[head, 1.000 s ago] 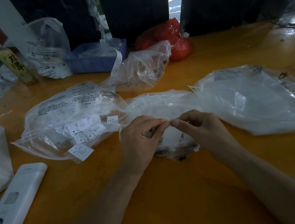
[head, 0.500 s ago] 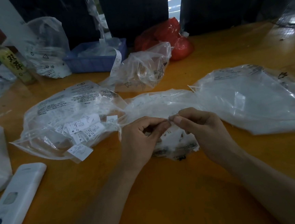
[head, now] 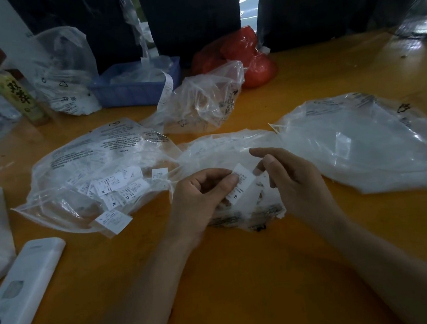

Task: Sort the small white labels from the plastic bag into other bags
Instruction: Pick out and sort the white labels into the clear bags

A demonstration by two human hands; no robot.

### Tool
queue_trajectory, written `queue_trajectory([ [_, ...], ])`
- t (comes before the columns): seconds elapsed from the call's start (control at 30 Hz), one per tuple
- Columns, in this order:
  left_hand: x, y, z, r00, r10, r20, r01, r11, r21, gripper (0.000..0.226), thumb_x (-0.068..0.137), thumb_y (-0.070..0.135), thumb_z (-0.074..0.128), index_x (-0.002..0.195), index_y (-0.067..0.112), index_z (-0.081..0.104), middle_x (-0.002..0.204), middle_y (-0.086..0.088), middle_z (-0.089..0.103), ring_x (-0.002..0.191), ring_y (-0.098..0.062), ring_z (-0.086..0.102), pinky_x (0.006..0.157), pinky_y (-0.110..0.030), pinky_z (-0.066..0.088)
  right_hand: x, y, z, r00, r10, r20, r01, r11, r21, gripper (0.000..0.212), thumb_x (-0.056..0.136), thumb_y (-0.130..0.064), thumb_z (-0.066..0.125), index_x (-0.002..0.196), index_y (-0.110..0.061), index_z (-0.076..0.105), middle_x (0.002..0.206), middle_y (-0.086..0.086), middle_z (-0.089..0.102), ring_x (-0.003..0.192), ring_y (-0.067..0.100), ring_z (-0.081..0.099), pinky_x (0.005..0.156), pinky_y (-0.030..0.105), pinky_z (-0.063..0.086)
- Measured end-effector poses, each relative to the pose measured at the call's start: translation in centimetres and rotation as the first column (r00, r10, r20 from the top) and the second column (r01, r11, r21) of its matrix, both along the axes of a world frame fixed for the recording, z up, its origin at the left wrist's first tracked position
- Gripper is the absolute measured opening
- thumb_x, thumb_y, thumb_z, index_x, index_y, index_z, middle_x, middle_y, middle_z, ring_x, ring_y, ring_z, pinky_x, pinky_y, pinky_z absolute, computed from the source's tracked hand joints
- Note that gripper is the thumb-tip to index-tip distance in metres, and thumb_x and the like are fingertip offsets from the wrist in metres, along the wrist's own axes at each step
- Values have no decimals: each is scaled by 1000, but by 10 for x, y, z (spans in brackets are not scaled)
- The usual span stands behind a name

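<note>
While left hand [head: 199, 191] pinches label [head: 240, 182], right fingers [head: 269, 163] apart.

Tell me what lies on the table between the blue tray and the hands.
In the head view, a crumpled clear bag lies between the blue tray and the hands, left hand and right hand; nearer them, the clear bag of labels.
</note>
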State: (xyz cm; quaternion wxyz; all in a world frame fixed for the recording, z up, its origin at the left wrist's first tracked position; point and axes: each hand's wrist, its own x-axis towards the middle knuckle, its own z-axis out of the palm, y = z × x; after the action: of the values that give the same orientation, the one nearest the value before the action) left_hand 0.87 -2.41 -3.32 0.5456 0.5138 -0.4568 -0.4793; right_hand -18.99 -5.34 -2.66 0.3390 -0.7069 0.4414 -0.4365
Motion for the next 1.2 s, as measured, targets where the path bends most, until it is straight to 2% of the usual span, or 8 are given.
queue_trajectory([
  [0.1, 0, 1, 0, 998, -46, 46, 46, 999, 1, 23, 71, 44, 87, 91, 33, 84, 92, 5, 81, 85, -8, 77, 70, -18, 58, -3, 2, 5, 986, 53, 156, -76, 987, 143, 40, 99, -49, 48, 125, -26, 68, 93, -12, 71, 72, 2, 61, 66, 20, 50],
  [0.37, 6, 4, 7, 901, -9, 433, 67, 991, -118, 10, 88, 35, 82, 98, 36, 80, 90, 16, 79, 82, -3, 76, 71, -14, 58, -3, 1, 8, 999, 32, 24, -37, 979, 201, 21, 89, -47, 69, 88, -26, 73, 73, -14, 71, 58, 8, 60, 55, 26, 51],
  [0.47, 30, 0, 17, 761, 218, 611, -76, 965, -250, 24, 90, 24, 81, 110, 36, 75, 84, 23, 73, 79, 10, 71, 66, -5, 54, -5, 3, 8, 994, -36, 107, 23, 992, 122, 14, 95, -39, 66, 90, -26, 69, 77, -9, 72, 55, 23, 53, 49, 30, 45],
  [0.6, 89, -1, 31, 405, 427, 808, -336, 892, -303, 23, 93, 19, 79, 116, 21, 75, 96, 2, 77, 74, -1, 67, 67, -18, 50, -10, 3, 14, 979, -151, 133, 157, 987, -34, 12, 98, -33, 66, 92, -23, 66, 70, -5, 68, 50, 7, 53, 46, 15, 37],
  [0.77, 123, -3, 24, 101, 355, 930, -531, 809, -251, 22, 96, 16, 75, 117, 12, 76, 108, -17, 79, 99, -42, 71, 82, -48, 57, -32, -12, 25, 902, -343, -263, 251, 912, -325, 13, 99, -31, 66, 98, -19, 69, 72, -13, 62, 55, 2, 54, 51, 11, 39],
  [0.93, 118, -7, 21, -65, 353, 933, -505, 795, -336, 25, 96, 16, 72, 119, 7, 74, 109, -26, 73, 106, -51, 59, 81, -54, 49, -83, -41, 21, 522, -548, -654, 446, 829, -338, 29, 104, -24, 51, 125, -14, 68, 108, 10, 75, 92, 31, 67, 83, 40, 52],
  [1.1, 102, -12, 14, -8, 297, 955, -421, 865, -273, 28, 104, 27, 59, 99, 5, 76, 81, -15, 73, 73, -36, 64, 72, -43, 54, -104, -52, 17, 401, -422, -813, 447, 865, -228, 41, 97, -11, 59, 137, -18, 63, 127, 13, 70, 114, 35, 64, 99, 44, 51],
  [1.2, 97, -11, 11, -26, 188, 982, -444, 878, -180, 40, 108, 37, 51, 112, 5, 76, 97, -19, 76, 88, -39, 69, 79, -46, 54, -100, -51, 13, 398, -383, -833, 421, 884, -206, 31, 97, -21, 60, 127, -22, 68, 121, 10, 72, 107, 34, 67, 90, 40, 51],
])
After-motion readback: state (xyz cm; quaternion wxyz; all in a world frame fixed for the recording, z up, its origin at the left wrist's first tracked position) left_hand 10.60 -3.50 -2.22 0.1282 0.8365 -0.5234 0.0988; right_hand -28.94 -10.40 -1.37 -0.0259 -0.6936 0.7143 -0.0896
